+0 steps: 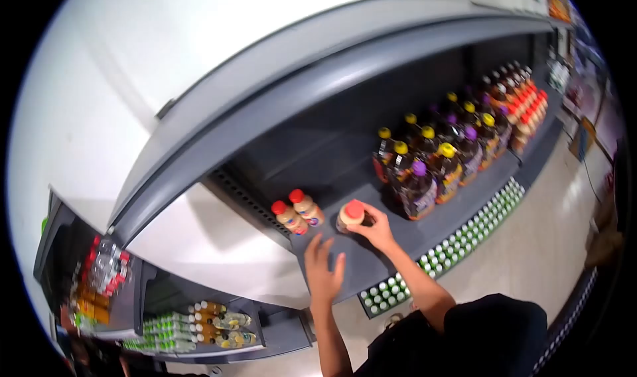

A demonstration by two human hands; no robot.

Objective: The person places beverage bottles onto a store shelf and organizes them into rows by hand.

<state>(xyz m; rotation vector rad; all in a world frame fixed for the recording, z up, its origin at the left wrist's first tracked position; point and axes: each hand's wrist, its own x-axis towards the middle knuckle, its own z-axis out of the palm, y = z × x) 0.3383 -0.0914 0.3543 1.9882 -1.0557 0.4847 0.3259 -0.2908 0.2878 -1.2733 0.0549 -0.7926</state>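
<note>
My right hand (375, 229) is closed around a small cream-coloured bottle with a red cap (350, 216), which is upright at the grey shelf (358, 247). Whether its base touches the shelf I cannot tell. Left of it, my left hand (323, 271) hovers over the shelf's front edge, fingers apart and holding nothing. Just beyond its fingertips stand two more red-capped bottles (306, 208), side by side near the shelf's left end panel.
Dark bottles with yellow and purple caps (424, 171) stand in rows to the right, red-capped bottles (527, 115) farther along. Below, white-capped green bottles (458, 244) fill a lower shelf. Another shelf unit with bottles (179, 327) is at lower left. A grey upper shelf edge (318, 72) overhangs.
</note>
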